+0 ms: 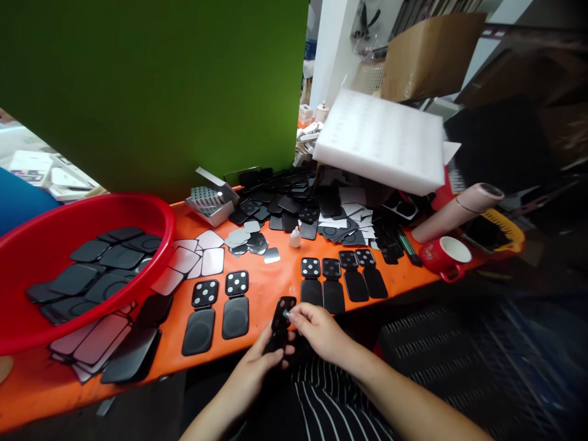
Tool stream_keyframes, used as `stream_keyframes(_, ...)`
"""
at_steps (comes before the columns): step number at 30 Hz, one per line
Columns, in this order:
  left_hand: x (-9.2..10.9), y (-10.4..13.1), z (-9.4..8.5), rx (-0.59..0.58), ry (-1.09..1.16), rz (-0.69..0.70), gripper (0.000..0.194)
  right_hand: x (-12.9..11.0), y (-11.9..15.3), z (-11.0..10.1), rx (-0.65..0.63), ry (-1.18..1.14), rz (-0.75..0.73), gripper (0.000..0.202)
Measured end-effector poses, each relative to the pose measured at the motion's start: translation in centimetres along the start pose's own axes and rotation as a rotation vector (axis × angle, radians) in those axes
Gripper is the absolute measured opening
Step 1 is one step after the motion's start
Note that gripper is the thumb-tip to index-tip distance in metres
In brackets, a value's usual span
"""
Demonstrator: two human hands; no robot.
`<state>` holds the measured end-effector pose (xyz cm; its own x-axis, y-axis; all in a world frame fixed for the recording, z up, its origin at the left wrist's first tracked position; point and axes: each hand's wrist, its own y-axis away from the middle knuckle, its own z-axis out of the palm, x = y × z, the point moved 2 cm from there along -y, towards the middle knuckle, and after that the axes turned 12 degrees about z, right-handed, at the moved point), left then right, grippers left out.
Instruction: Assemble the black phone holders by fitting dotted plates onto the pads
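My left hand (263, 360) is closed around the lower half of a black hinged plate (279, 312), tilted at the table's front edge. Dots show on its upper panel. With thumb and finger, my right hand (319, 331) pinches a small shiny piece (286, 313) against that panel; its exact kind is too small to tell. Two unfolded hinged plates with silvery discs, one a dotted plate (236, 303), lie to the left. Several more, among them a darker-dotted plate (331, 285), lie in a row to the right. Behind them stands a small white dropper bottle (294, 237).
A red basin (168, 214) with black panels stands left on the orange table (271, 275). An open box of small metal cylinders (209, 202) sits behind. Loose panels and grey plates (248, 239) lie around. A red mug (444, 257) and pink flask (459, 211) stand right.
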<state>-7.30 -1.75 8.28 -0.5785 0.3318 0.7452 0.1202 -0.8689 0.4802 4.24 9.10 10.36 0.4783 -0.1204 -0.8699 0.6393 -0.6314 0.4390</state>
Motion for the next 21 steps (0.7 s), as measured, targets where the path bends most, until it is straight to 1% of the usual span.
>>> stream_keyframes(2, -0.2, -0.1, 0.0, 0.008, -0.118, 0.07, 0.051, -0.6, 0.3, -0.2, 0.079, 0.11, -0.049, 0.024)
stream_keyframes(3, -0.2, -0.1, 0.1, 0.013, -0.141, 0.079, 0.05, -0.8, 0.5, -0.3, 0.106, 0.148, -0.069, 0.023)
stream_keyframes(5, 0.1, 0.0, 0.4, -0.008, -0.093, 0.054, 0.049, -1.0, 0.6, -0.4, 0.132, 0.17, -0.084, 0.024)
stream_keyframes(7, 0.6, 0.1, 0.8, -0.043, 0.01, -0.01, 0.049, -0.9, 0.5, -0.4, 0.128, 0.137, -0.073, 0.025)
stream_keyframes(9, 1.0, 0.1, 1.0, -0.055, 0.073, -0.072, 0.053, -0.7, 0.4, -0.4, 0.112, 0.113, -0.06, 0.025)
stream_keyframes(11, 1.2, 0.0, 1.0, -0.037, 0.067, -0.1, 0.055, -0.4, 0.3, -0.2, 0.093, 0.106, -0.048, 0.025)
stream_keyframes(13, 1.3, -0.1, 1.1, -0.01, 0.044, -0.075, 0.054, -0.2, 0.1, 0.0, 0.076, 0.072, -0.033, 0.026)
stream_keyframes(15, 1.5, 0.0, 1.4, 0.012, 0.044, -0.045, 0.052, 0.1, 0.0, 0.1, 0.041, -0.02, 0.002, 0.028)
stream_keyframes(19, 2.0, 0.7, 2.1, 0.037, 0.107, -0.054, 0.04, 0.5, -0.2, 0.3, -0.127, -0.307, 0.153, 0.035)
stream_keyframes(21, 2.1, 0.8, 2.1, 0.033, 0.106, -0.049, 0.035, 0.3, -0.2, 0.2, -0.138, -0.313, 0.155, 0.035)
